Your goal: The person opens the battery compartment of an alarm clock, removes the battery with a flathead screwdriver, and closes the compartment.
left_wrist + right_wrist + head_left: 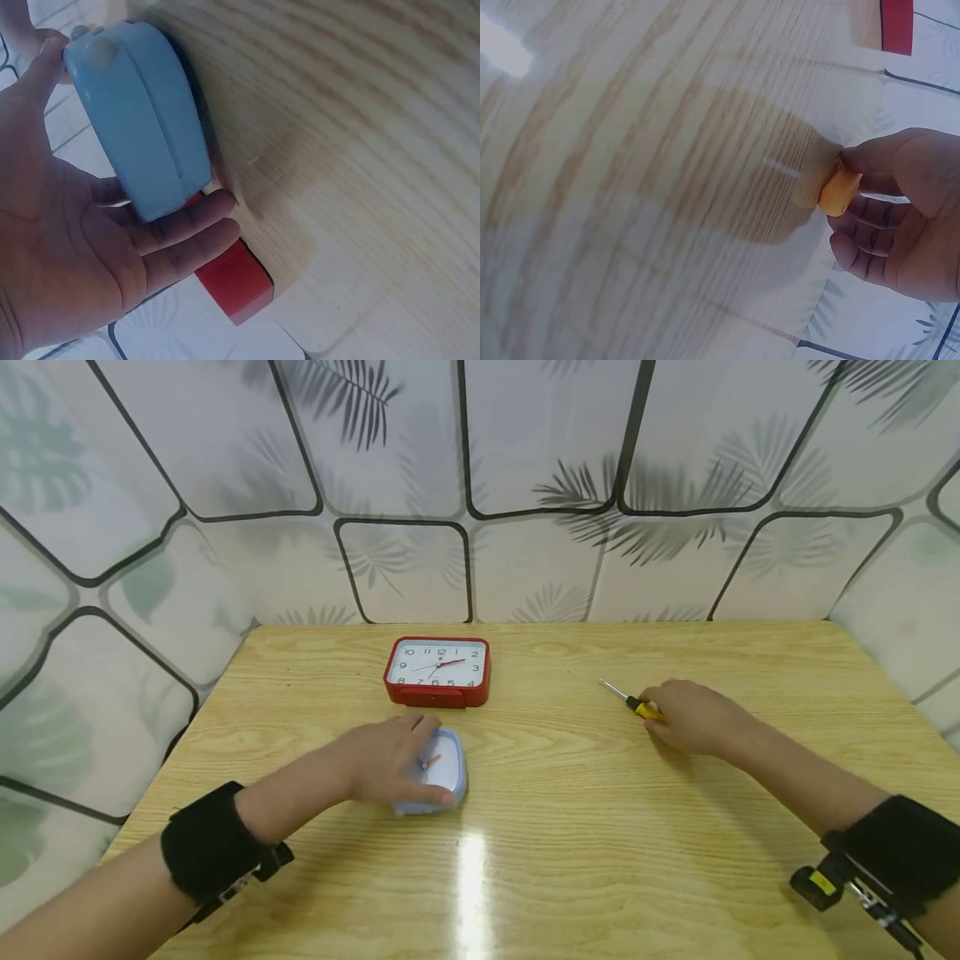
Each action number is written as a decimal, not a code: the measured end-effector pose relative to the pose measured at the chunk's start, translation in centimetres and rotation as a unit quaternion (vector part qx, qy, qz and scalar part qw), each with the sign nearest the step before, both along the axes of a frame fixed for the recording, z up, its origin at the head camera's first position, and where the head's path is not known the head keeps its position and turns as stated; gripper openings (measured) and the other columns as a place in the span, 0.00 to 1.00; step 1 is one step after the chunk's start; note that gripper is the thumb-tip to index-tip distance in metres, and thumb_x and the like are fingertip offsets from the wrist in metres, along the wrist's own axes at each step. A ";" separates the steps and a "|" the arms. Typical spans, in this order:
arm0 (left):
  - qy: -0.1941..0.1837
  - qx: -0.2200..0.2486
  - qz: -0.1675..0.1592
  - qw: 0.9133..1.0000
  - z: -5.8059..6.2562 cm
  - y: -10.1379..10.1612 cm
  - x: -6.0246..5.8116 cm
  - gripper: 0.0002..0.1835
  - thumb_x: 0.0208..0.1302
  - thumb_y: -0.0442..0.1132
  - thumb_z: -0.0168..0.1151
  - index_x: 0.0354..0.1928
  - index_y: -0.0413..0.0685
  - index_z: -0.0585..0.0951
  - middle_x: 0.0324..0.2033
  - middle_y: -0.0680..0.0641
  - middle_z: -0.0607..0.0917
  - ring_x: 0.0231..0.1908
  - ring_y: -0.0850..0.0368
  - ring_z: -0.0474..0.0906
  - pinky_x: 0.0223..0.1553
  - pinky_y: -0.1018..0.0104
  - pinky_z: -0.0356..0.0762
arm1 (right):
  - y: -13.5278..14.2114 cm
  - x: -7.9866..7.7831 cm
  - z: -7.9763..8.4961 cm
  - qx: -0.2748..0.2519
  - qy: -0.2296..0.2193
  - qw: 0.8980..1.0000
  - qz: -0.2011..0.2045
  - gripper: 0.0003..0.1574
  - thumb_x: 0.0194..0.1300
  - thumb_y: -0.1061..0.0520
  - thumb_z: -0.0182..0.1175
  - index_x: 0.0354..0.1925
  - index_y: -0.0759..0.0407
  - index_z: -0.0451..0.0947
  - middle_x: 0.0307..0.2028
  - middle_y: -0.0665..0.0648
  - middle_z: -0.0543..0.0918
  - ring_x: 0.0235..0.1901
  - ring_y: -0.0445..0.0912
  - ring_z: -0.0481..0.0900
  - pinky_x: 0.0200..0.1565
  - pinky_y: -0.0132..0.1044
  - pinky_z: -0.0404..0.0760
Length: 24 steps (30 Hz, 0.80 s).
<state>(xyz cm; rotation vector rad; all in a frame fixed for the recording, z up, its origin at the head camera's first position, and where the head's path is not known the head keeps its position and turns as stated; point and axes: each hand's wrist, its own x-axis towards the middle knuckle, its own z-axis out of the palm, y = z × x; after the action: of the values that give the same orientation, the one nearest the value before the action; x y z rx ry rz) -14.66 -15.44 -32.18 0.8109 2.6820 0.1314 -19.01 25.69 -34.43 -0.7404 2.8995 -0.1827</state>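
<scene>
My left hand (pixel 386 760) spans a small light-blue alarm clock (pixel 444 768), thumb on its near side and fingers at its far side. In the left wrist view the clock's rounded blue side (pixel 135 120) with a pale knob shows between the thumb and the curled fingers (pixel 187 225). Over on the right, my right hand (pixel 693 714) pinches the yellow and black handle of a screwdriver (pixel 643 708), whose metal shaft points away to the left. The right wrist view shows the handle's yellow end (pixel 840 191) between thumb and fingers, low over the tabletop.
A red rectangular alarm clock (pixel 437 672) lies face up behind the blue one. Both stand on a wooden table (pixel 555 852), which meets a patterned wall covering (pixel 540 560) at its back edge. Black bands with cameras circle both wrists.
</scene>
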 end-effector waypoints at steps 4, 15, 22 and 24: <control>0.008 -0.005 -0.030 1.000 -0.2 0.3 0.4 0.57 0.54 0.77 0.58 0.71 0.36 0.63 0.62 0.38 0.74 0.56 0.47 0.75 0.55 0.51 0.78 | 0.0 0.1 -0.1 -0.001 -0.001 1.000 0.001 0.21 0.63 0.58 0.65 0.50 0.71 0.79 0.34 0.59 0.81 0.32 0.48 0.76 0.36 0.47 0.78; 0.038 -0.008 -0.090 0.995 -0.6 0.6 0.8 0.70 0.35 0.75 0.74 0.75 0.40 0.57 0.62 0.43 0.74 0.57 0.45 0.73 0.53 0.49 0.78 | 0.1 0.1 -0.2 0.002 -0.007 1.000 -0.002 0.22 0.63 0.57 0.65 0.51 0.71 0.79 0.34 0.60 0.82 0.33 0.50 0.78 0.37 0.49 0.79; 0.037 0.002 -0.081 0.996 -0.7 1.0 0.7 0.64 0.39 0.68 0.76 0.73 0.38 0.60 0.59 0.41 0.75 0.54 0.46 0.75 0.53 0.51 0.78 | 0.4 -0.4 0.3 -0.002 -0.058 0.998 0.004 0.27 0.64 0.56 0.66 0.56 0.71 0.77 0.31 0.54 0.81 0.31 0.46 0.75 0.36 0.45 0.77; 0.035 0.006 -0.075 0.996 -0.8 1.0 0.7 0.63 0.40 0.66 0.76 0.72 0.38 0.61 0.59 0.41 0.75 0.53 0.46 0.75 0.54 0.52 0.78 | 0.5 -0.6 0.4 -0.006 -0.077 0.997 0.000 0.29 0.64 0.55 0.66 0.58 0.71 0.76 0.32 0.54 0.81 0.31 0.45 0.75 0.36 0.44 0.77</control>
<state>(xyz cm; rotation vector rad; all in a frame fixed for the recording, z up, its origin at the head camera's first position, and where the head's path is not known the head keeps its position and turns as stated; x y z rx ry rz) -13.93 -14.44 -32.99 1.0365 2.6751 0.0838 -19.56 26.21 -34.03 -0.6956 2.7556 -0.2466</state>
